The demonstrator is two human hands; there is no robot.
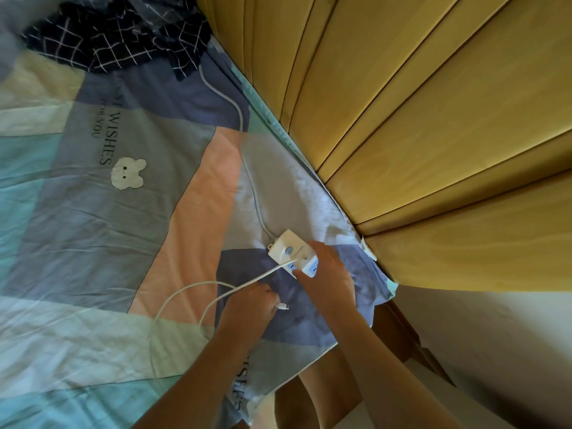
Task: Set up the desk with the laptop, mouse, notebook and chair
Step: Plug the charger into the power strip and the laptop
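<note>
Right hand (328,267) gripping white power strip (289,250) on bedsheet (93,227), left hand (250,305) pinching white cable (185,292)

Bed (93,243): power strip (289,252), cable (185,292)

Right hand (325,267) hides power strip (289,250) end.

Power strip (292,252) on bedsheet (93,212), near bed corner at 5 o'clock. Headboard (433,119) behind it, 12 to 3 o'clock. Strip's cord (247,156) runs toward 11 o'clock, under crumpled cloth (117,38). Right hand (325,274) on strip's near end. Left hand (247,305) just beside, at 7 o'clock, gripping thin cable (185,292); cable loops toward 8 o'clock, other run reaching strip.
</note>
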